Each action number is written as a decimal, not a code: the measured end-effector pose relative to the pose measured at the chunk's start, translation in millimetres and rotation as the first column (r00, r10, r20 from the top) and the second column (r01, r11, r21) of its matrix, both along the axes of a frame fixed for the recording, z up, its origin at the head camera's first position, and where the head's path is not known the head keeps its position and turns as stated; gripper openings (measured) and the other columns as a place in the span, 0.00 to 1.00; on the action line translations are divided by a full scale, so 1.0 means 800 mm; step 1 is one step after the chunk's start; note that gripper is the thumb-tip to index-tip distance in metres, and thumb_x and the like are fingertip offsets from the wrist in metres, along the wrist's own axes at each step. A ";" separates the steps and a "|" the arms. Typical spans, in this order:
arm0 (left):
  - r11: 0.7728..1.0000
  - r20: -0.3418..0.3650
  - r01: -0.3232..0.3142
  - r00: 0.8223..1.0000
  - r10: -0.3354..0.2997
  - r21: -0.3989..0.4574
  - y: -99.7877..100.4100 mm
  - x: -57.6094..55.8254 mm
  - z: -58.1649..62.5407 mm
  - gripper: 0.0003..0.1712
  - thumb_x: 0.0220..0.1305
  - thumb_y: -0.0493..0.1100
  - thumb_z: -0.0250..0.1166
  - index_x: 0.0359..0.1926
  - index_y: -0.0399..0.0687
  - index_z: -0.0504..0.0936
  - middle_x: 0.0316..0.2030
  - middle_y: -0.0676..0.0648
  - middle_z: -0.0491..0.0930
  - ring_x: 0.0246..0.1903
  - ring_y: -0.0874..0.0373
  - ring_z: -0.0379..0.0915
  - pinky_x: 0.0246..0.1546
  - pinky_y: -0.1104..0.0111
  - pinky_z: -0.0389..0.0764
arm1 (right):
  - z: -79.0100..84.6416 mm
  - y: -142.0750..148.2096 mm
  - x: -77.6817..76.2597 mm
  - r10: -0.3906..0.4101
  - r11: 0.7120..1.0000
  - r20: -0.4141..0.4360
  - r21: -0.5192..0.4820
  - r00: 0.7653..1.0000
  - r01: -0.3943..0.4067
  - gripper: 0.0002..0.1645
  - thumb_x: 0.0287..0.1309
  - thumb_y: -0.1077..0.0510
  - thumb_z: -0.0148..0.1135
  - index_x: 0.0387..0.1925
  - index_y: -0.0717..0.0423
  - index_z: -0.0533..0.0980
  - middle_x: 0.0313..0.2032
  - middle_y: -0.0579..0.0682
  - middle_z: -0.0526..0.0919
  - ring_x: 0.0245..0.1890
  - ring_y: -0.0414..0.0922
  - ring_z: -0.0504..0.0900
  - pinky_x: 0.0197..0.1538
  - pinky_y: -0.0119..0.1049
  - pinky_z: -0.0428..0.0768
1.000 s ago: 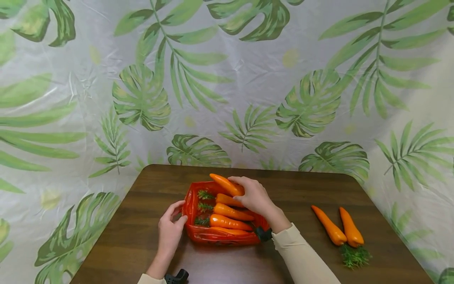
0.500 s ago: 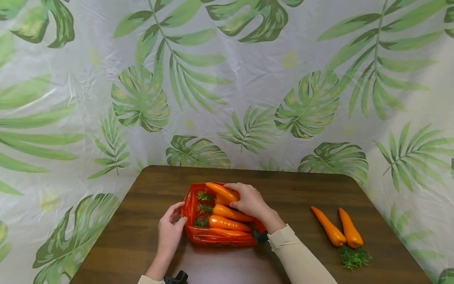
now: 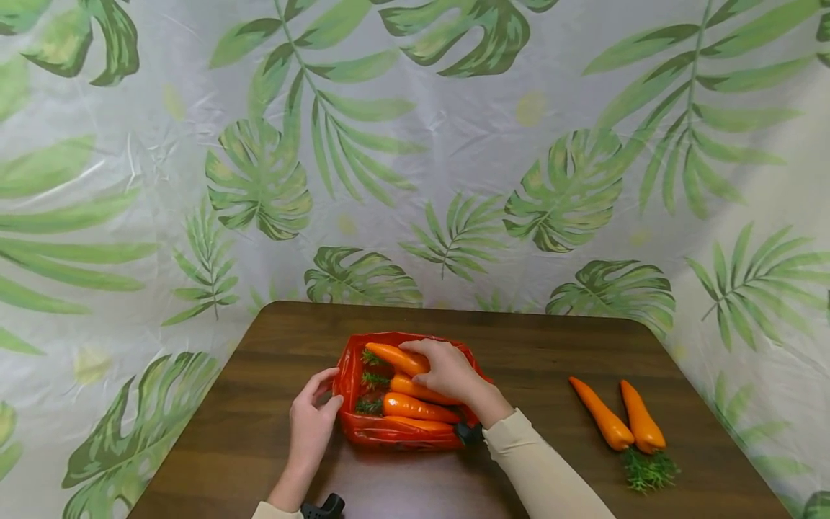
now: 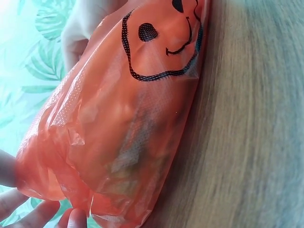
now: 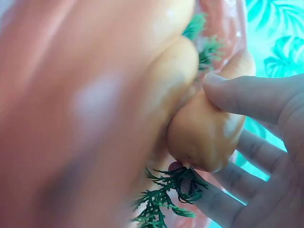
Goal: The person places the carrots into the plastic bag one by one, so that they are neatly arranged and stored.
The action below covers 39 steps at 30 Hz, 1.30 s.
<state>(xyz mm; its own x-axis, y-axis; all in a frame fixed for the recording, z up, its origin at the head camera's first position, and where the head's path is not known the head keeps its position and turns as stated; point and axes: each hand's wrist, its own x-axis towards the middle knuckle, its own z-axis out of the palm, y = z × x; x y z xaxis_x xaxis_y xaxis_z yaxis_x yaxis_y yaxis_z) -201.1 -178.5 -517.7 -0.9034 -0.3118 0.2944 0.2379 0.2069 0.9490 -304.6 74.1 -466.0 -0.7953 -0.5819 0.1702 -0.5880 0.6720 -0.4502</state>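
Tip to the left: the held carrot [image 3: 392,356] in the red bag [image 3: 395,435]

Closest of all, a bunch of green leaves [image 3: 650,470] sits near the right edge of the desk [image 3: 246,432], at the fat ends of two loose carrots [image 3: 600,415]. Those two lie side by side, thin tips toward the far edge, one leaning more to the left.

Next is the bag, lying well in from the left edge, its mouth up and wide. The left hand [image 3: 314,417] pinches its left side between thumb and fingers, most likely so the soft wall does not flop in. (A black drawn face [image 4: 148,32] smiles on the bag's outside.)

Inside, other carrots [image 3: 421,409] lie left to right in a row, small green tufts [image 3: 371,380] by their left ends.

Past them, the right hand [image 3: 447,370] grips the held carrot by its fat end. That probably leaves the thin end free. Its long axis runs mostly along the far edge: tip left and a little away, fat end, with a green sprig [image 5: 166,199], to the right. I cannot tell if it rests on those below.

Behind the desk hangs a leafy sheet [image 3: 415,144].
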 end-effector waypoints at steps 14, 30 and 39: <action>1.000 -0.005 -0.007 1.000 0.007 -0.002 0.002 -0.003 0.002 0.24 0.59 0.24 0.64 0.56 0.43 0.83 0.54 0.42 0.82 0.54 0.45 0.78 0.44 0.73 0.82 | -0.013 0.013 -0.010 -0.018 0.996 -0.084 0.087 0.996 0.025 0.36 0.50 0.58 0.78 0.62 0.42 0.78 0.55 0.41 0.82 0.54 0.46 0.80 0.56 0.47 0.79; 1.000 -0.010 0.007 1.000 -0.007 0.015 0.003 0.001 0.006 0.23 0.62 0.26 0.64 0.58 0.43 0.82 0.56 0.41 0.81 0.56 0.45 0.77 0.46 0.71 0.82 | 0.007 0.025 0.000 -0.034 0.998 -0.099 0.045 0.994 0.039 0.35 0.53 0.58 0.76 0.64 0.45 0.77 0.55 0.47 0.81 0.52 0.50 0.80 0.53 0.50 0.80; 1.000 -0.001 -0.004 1.000 0.004 0.018 0.001 0.001 0.003 0.23 0.60 0.26 0.64 0.56 0.44 0.83 0.54 0.41 0.82 0.55 0.46 0.78 0.44 0.74 0.82 | 0.024 0.038 0.011 -0.067 0.995 -0.051 -0.071 0.996 0.063 0.37 0.52 0.56 0.77 0.65 0.44 0.76 0.55 0.49 0.81 0.54 0.51 0.80 0.54 0.52 0.79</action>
